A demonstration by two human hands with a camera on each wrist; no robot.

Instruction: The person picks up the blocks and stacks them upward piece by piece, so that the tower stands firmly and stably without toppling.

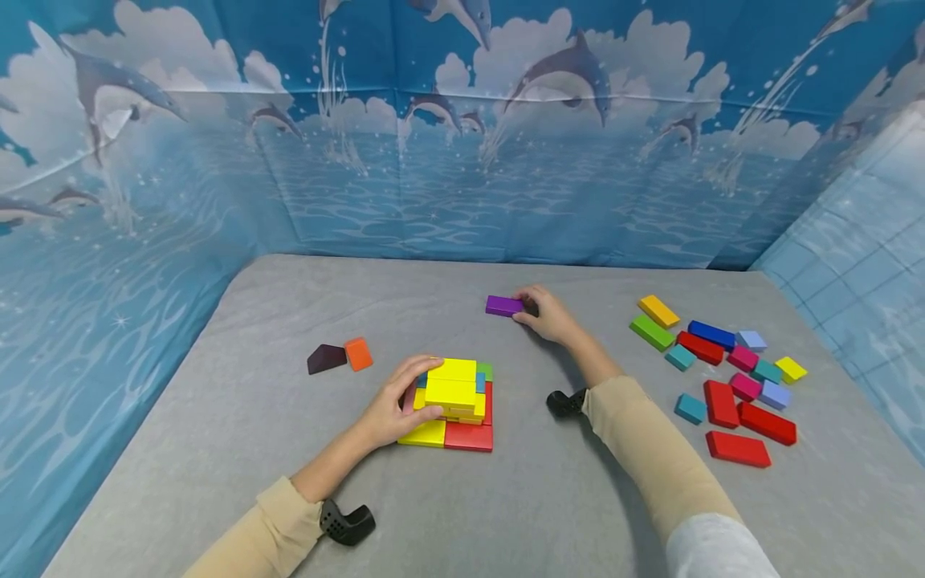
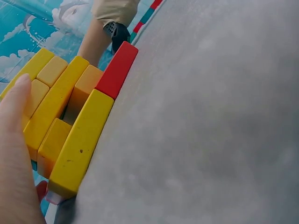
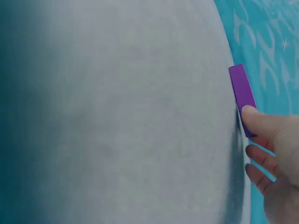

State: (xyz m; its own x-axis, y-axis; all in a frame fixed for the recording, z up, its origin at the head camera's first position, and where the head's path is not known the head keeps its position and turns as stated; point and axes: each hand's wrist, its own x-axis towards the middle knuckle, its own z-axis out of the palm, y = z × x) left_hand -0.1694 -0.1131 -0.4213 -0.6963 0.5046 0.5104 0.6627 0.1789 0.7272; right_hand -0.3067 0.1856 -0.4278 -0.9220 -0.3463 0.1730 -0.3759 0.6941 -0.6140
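In the head view a layered stack of blocks [image 1: 451, 393] stands near the middle, yellow on top, with red, blue and green pieces lower down. My left hand [image 1: 393, 405] holds its left side, fingers along the far side and thumb at the near side. The left wrist view shows the thumb [image 2: 14, 112] against the upper yellow blocks [image 2: 60, 102]. Farther back, my right hand [image 1: 547, 315] pinches the right end of a purple block [image 1: 503, 306]. In the right wrist view the thumb lies over that purple block [image 3: 241, 86], with the other fingers spread below.
Loose blocks in red, teal, pink, blue, green and yellow lie scattered at the right, among them a long red block [image 1: 768, 423]. Left of the stack are a dark block [image 1: 327, 359] and an orange block [image 1: 359, 353]. A dolphin-print curtain [image 1: 462, 201] stands behind the grey table [image 1: 238, 441].
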